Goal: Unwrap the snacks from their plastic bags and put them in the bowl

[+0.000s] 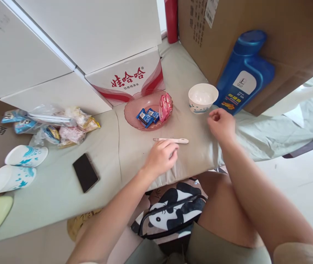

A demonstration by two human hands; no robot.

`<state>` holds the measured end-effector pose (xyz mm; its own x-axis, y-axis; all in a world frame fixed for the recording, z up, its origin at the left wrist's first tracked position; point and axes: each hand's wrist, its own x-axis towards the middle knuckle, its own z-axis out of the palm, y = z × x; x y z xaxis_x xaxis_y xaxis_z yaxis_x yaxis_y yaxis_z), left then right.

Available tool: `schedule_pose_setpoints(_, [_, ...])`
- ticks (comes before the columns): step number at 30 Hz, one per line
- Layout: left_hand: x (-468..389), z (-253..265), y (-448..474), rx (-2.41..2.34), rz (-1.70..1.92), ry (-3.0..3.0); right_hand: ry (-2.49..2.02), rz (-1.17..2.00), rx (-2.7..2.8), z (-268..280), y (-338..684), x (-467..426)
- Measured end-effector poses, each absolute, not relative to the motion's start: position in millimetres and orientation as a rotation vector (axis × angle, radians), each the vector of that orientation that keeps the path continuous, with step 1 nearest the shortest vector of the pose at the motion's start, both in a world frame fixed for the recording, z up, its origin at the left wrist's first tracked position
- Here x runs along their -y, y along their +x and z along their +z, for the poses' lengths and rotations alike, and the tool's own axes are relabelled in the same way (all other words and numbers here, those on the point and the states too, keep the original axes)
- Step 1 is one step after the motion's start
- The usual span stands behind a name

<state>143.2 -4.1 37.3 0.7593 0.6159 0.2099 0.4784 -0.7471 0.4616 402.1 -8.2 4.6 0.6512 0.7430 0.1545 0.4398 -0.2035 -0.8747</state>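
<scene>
Head view: a white knife-like tool [183,140] is set beside the left hand [162,156], a paper cup [197,107] near the right hand [222,126]; fingers are curled, any grip unclear. Packets [145,118] are already placed in the bowl [131,114]; snack bags [72,134] are left on the counter [133,157].

Bright, even light; soft, faint shadows on the pale green cloth-covered tabletop [54,190]. Slight gloss inside the white, blue-printed round paper bowl [202,97]. Wide-angle stretch pulls the tall white-and-teal paper cups [10,179] at the tabletop's left end.
</scene>
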Motion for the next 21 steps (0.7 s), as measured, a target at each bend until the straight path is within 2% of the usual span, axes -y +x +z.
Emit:
schedule_pose_setpoints(5, [29, 19, 76, -0.984, 0.533, 2.47, -1.953, 0.374, 1.52, -9, 420, -29])
schedule_pose_setpoints(10, [32, 16, 56, -0.993, 0.582, 2.428, -2.176, 0.379, 1.913, -12, 415, -40])
schedule_pose_setpoints(17, [38, 3, 57, -0.929, 0.835, 2.379, -2.321, 0.245, 2.065, -14, 407, -32])
schedule_pose_setpoints(21, [35, 4, 40, -0.957, 0.854, 2.415, -2.315, 0.184, 2.085, -13, 409, -35])
